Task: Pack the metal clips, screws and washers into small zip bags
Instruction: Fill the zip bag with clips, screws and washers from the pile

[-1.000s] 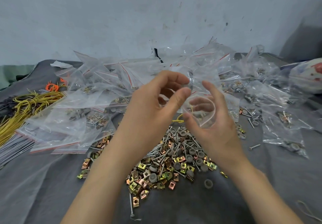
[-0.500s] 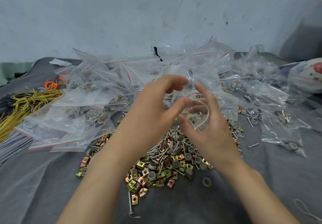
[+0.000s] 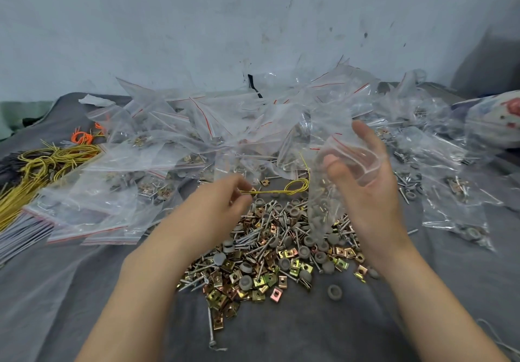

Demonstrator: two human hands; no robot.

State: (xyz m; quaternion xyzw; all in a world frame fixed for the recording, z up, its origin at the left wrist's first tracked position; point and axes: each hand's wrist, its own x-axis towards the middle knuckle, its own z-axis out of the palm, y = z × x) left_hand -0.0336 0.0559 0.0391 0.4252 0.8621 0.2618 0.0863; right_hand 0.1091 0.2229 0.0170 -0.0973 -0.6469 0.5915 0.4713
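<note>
The pile (image 3: 270, 252) lies on the grey cloth (image 3: 84, 291): square clips in brass and copper tones, each with a hole; long silver screws; round grey washers, all mixed together; one washer (image 3: 334, 291) sits alone just off the pile's near right edge. Above the pile's right side the right hand (image 3: 365, 187) grips a clear zip bag (image 3: 320, 209) near its red-lined mouth, fingers curled round it, thumb seen through the plastic; the bag hangs down over the pile; whether the screws seen through it lie inside, I cannot tell. Over the pile's far left edge the left hand (image 3: 222, 204) pinches one end of a thin yellow wire (image 3: 281, 191); behind the pile, filled bags (image 3: 168, 142) heap up.
</note>
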